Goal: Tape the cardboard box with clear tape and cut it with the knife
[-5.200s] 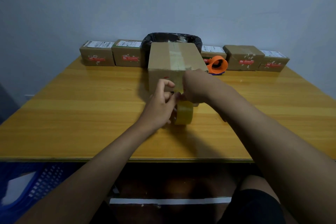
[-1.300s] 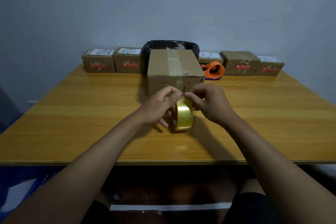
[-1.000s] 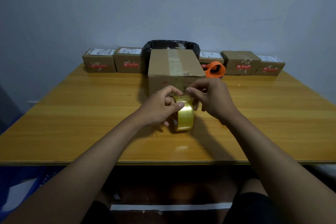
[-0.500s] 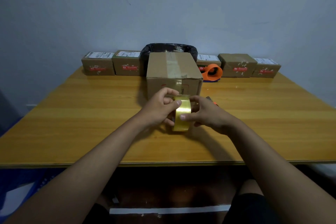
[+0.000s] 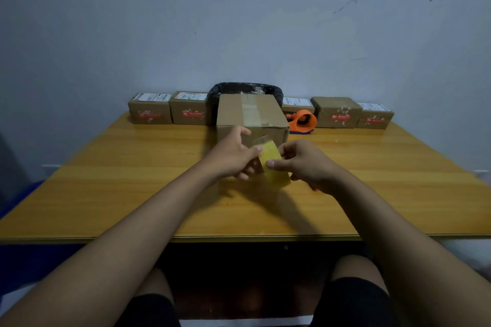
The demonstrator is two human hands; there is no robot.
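The cardboard box (image 5: 252,121) stands closed in the middle of the wooden table (image 5: 106,180), with a strip of clear tape running along its top seam and down the near face. Just in front of it, the roll of tape (image 5: 273,166) looks yellowish and sits tilted, raised between both hands. The left hand (image 5: 233,155) grips the roll from the left with its thumb on the upper edge; the right hand (image 5: 303,163) pinches it from the right, thumb on the band. The hands cover part of the box's near face.

Behind the box is a bin lined with a black bag (image 5: 245,89). 5 small boxes (image 5: 150,113) line the far edge against the wall, and an orange tape dispenser (image 5: 304,121) lies right of the box.

Against 0.5 s ago, the roll has tipped from upright to slanted, and the right hand has moved to its side.
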